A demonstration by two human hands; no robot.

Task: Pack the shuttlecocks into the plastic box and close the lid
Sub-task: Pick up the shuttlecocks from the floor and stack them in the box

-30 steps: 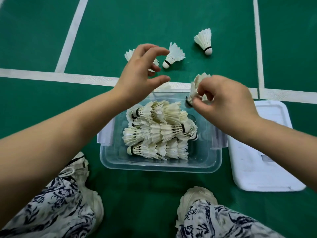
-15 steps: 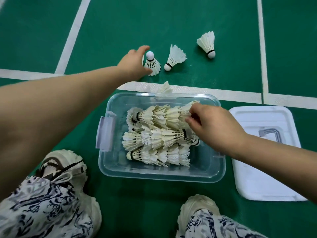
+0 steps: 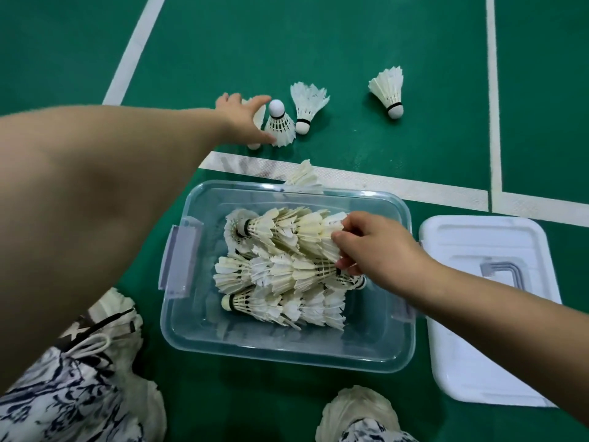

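Note:
A clear plastic box (image 3: pixel 287 355) sits on the green floor with several white shuttlecocks stacked in rows (image 3: pixel 274 272) inside. My right hand (image 3: pixel 379 253) is inside the box and pinches the feather end of the shuttlecock (image 3: pixel 331 237) at the right end of the top row. My left hand (image 3: pixel 240 121) reaches beyond the box and curls over a lying shuttlecock (image 3: pixel 259 114), mostly hidden beneath it. Its thumb is beside an upright shuttlecock (image 3: pixel 280 127). Two more lie loose, one (image 3: pixel 307 105) nearby and one (image 3: pixel 389 90) farther right. Another (image 3: pixel 304 178) leans behind the box's far rim.
The white lid (image 3: pixel 478 352) lies flat on the floor right of the box. White court lines (image 3: pixel 398 186) cross the floor behind the box. My white shoes (image 3: pixel 357 406) and patterned trouser legs (image 3: pixel 63 393) are at the bottom edge.
My left hand went from above the box out to the shuttlecocks on the floor. My right hand lowered its shuttlecock into the box onto the top row.

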